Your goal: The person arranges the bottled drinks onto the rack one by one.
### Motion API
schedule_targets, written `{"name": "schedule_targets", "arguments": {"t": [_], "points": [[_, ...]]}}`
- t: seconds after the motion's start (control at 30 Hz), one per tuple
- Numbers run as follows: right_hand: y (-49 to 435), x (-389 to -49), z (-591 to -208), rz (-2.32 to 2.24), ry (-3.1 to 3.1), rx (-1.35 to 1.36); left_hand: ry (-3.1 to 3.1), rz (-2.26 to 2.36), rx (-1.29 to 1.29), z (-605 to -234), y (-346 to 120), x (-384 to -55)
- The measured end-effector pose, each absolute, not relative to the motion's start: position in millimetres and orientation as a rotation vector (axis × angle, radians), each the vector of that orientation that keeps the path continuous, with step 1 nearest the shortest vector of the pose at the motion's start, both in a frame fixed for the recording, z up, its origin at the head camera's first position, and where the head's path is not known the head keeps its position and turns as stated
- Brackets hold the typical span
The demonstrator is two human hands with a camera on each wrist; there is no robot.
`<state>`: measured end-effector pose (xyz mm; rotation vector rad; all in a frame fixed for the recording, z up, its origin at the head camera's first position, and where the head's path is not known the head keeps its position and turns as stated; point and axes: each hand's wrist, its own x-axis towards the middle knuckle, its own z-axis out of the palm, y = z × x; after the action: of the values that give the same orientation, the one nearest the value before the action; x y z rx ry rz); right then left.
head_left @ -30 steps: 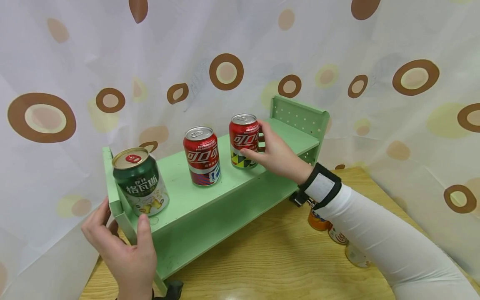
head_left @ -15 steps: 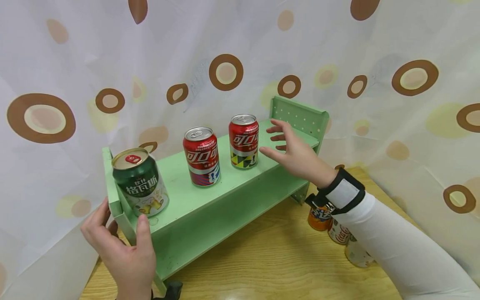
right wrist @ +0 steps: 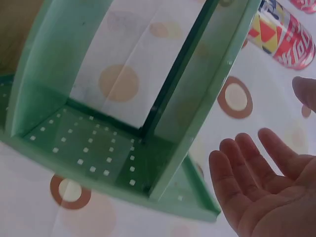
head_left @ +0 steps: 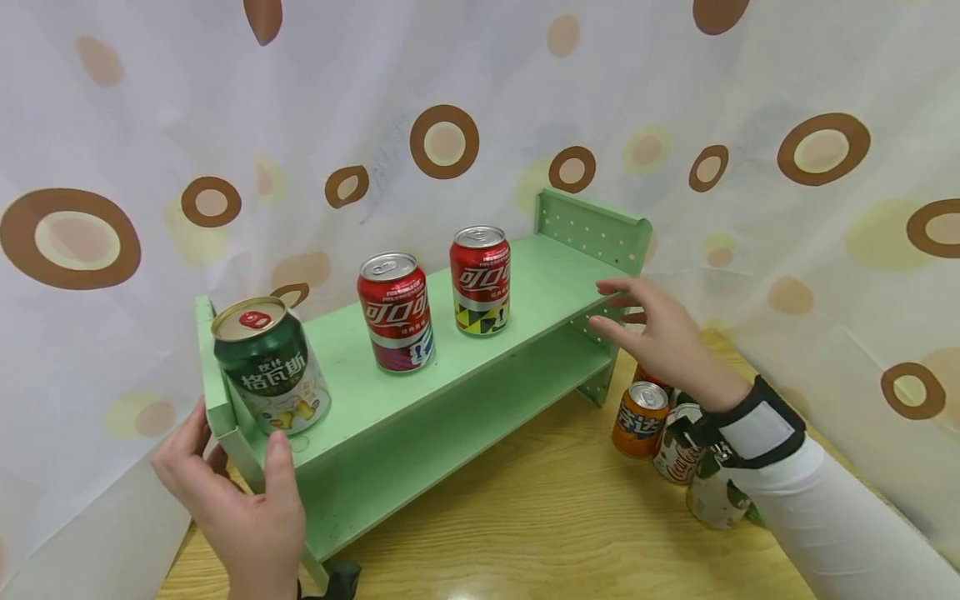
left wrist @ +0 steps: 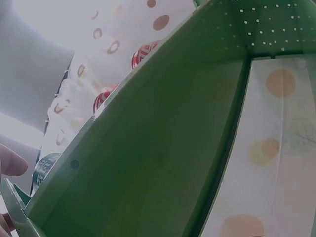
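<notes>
A green two-tier shelf point(head_left: 555, 271) stands on the wooden table. On its top board are a green-and-white can point(head_left: 273, 367) with a gold lid at the left end, a red Coca-Cola can point(head_left: 396, 310) in the middle, and another red Coca-Cola can point(head_left: 482, 279) further right. My left hand point(head_left: 243, 508) grips the shelf's left end panel, its fingers outside and its thumb in front, just below the green can. My right hand point(head_left: 667, 337) is in front of the shelf's right end, fingers spread and holding nothing; the right wrist view shows its palm point(right wrist: 276, 192).
On the table to the right, partly behind my right wrist, stand an orange soda can point(head_left: 640, 421), a white Coca-Cola can point(head_left: 672, 458) and a pale can point(head_left: 711, 500). A curtain point(head_left: 495, 92) with brown rings hangs close behind the shelf.
My right hand has let go of the right-hand red Coca-Cola can and moved right, away from it. That can stays on the top board. My left hand keeps its place.
</notes>
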<state>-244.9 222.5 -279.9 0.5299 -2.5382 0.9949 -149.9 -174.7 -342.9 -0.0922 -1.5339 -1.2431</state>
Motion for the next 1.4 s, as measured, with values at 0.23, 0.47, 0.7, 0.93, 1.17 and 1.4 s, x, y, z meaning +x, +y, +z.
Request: {"name": "schedule_targets", "arguments": {"t": [0.23, 0.47, 0.7, 0.93, 1.17, 1.4], "points": [[259, -229, -299, 1.002, -2.576, 0.422, -1.534, -1.249, -0.078, -344, -175, -149], [290, -211, -329, 0.943, -2.583, 0.294, -1.542, -1.251, -0.056, -344, -174, -149], [309, -193, -361, 0.855, -2.577, 0.181, -1.531, -1.251, -0.059, -344, -175, -149], [314, -178, -391, 0.759, -2.617, 0.057, -1.531, -1.247, -0.082, -344, -175, -150], [317, -169, -409, 0.641, -2.633, -0.037, -1.525, -1.246, -0.091, -343, -175, -150], [322, -160, -424, 0.562, -2.612, -0.022, -1.523, -1.254, -0.091, -343, -175, -150]]}}
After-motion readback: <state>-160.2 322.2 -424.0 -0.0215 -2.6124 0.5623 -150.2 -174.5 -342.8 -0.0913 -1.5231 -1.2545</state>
